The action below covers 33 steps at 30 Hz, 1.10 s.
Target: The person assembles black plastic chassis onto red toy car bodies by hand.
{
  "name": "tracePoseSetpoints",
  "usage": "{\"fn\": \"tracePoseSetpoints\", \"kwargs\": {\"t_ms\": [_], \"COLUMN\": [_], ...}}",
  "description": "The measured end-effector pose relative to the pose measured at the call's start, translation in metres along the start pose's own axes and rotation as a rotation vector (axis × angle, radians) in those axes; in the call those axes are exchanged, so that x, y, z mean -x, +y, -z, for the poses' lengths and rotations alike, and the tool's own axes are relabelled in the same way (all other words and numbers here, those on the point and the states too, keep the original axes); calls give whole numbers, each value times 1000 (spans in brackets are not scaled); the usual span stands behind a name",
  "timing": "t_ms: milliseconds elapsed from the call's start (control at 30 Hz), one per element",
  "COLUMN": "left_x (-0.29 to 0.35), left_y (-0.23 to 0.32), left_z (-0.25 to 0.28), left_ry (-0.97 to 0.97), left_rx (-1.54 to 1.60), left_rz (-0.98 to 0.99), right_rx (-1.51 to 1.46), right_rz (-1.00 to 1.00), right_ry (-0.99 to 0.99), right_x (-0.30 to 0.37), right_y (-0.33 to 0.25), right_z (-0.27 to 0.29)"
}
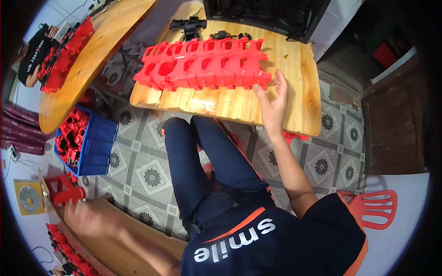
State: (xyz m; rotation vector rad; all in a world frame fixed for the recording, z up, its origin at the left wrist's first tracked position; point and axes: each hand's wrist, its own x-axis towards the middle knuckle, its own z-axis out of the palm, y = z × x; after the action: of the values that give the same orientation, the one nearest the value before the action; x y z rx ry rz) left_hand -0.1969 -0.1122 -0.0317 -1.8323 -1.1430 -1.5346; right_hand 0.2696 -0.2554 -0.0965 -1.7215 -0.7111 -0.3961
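Observation:
Two rows of red plastic frame-like parts [202,64] stand side by side along the wooden table [221,102] in front of me. At their right end is my right hand [275,102], thumb and fingers apart, with nothing held in it. The thumb tip reaches the last red part; whether it touches, I cannot tell. Far from the table, at the lower left, my left hand [92,220] is smeared by motion above a brown wooden surface [131,232]. Its fingers do not show clearly. Behind the red rows lie some black plastic parts [189,27].
A blue crate [97,143] full of red parts stands on the tiled floor at left. Beyond it, a person [34,60] sits at another wooden table [87,60] with red parts. A red stool [64,191] is near my left hand; a red chair [380,209] stands at right.

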Motion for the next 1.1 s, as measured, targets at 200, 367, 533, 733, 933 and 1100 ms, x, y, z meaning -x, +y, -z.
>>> {"fn": "tracePoseSetpoints", "kwargs": {"t_ms": [200,367,533,733,933,1100], "left_x": [33,53,9,12,31,36], "left_y": [306,344,361,316,266,244], "left_z": [-200,-234,-164,-146,-140,-136], "left_ry": [-642,-684,-907,-873,-907,-802], "left_rx": [756,592,1127,1861,1768,1882], "left_rz": [-341,-498,144,1405,1396,1639], "right_rx": [-593,-399,-85,-717,194,83], "right_rz": [-323,-342,547,275,347,211], "right_ry": [-270,12,-270,-750,-1171,-983], "right_x": [-19,-43,-47,-144,-257,-241], "right_y": [52,60,-5,-33,60,28], "right_z": [-17,44,75,22,-138,-114]}}
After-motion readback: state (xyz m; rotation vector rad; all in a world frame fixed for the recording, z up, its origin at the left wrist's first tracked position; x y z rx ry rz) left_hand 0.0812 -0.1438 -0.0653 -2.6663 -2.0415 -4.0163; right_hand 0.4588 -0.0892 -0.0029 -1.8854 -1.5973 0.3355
